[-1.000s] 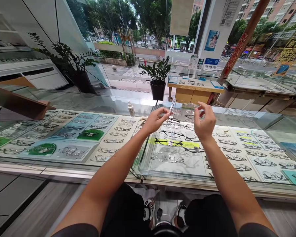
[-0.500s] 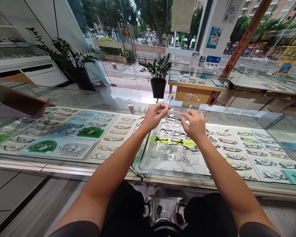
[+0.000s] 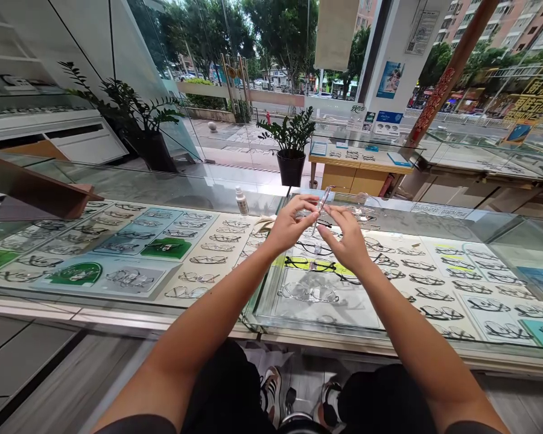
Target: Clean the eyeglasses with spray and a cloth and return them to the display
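My left hand [image 3: 289, 226] and my right hand [image 3: 349, 241] meet above a glass display counter [image 3: 208, 199]. Between their fingertips is a pair of clear-framed glasses [image 3: 322, 208], folded and held nearly on end. Both hands pinch it, the left from the left side, the right from the right. Under the glass below lie rows of spectacle frames, among them a black pair on a yellow-green card [image 3: 319, 264] and a clear pair [image 3: 308, 293].
A small white bottle [image 3: 241, 201] stands on the counter left of my hands. A brown wooden stand [image 3: 36, 188] sits at far left. Potted plants [image 3: 291, 144] and a wooden display table [image 3: 359, 166] stand beyond. My knees and shoes [image 3: 271, 389] show below.
My right hand moved left, from apart and raised to meeting my left hand. The glasses went from spread between both hands to folded up between the fingertips.
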Motion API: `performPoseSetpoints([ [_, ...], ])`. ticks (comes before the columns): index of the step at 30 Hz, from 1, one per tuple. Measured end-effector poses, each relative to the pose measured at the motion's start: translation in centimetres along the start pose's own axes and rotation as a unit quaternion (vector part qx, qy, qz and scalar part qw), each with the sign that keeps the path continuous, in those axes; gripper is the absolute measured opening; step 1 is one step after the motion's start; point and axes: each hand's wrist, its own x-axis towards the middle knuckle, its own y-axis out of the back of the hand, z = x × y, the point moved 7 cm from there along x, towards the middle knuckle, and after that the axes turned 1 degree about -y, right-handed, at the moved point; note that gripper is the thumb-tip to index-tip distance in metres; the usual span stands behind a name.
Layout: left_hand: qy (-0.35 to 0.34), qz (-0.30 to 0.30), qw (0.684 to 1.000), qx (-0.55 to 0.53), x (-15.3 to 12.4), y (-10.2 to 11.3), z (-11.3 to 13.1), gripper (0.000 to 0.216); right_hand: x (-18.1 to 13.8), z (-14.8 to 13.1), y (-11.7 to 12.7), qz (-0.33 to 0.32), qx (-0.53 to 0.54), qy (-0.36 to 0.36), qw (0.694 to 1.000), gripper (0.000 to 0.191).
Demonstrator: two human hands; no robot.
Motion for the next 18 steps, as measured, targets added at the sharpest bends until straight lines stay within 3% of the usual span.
performPoseSetpoints([
  [6,-0.008,-0.040,0.999,-0.018,-0.3,-1.2,0.0,0.030,-0.5,0.6,-0.9,0.009,0.093,-0.047,0.995,0.036],
  [9,-0.019,-0.049,0.998,0.026,0.1,-0.6,0.3,0.026,-0.5,0.8,-0.4,0.033,0.103,-0.054,0.993,0.031],
  [11,-0.038,0.033,0.993,0.110,0.7,2.0,0.2,0.020,-0.4,1.0,0.3,0.056,0.101,-0.066,0.991,0.029],
  [12,-0.042,0.115,0.979,0.160,0.9,4.2,0.0,0.017,-0.4,1.2,0.6,0.065,0.101,-0.075,0.990,0.029],
  [15,0.007,0.345,0.894,0.288,0.3,11.4,-1.9,0.036,-0.1,1.9,1.5,0.085,0.104,-0.093,0.987,0.030],
  [18,0.146,0.403,0.841,0.331,-0.7,16.8,-6.1,0.073,0.0,2.2,1.9,0.090,0.105,-0.091,0.986,0.031],
])
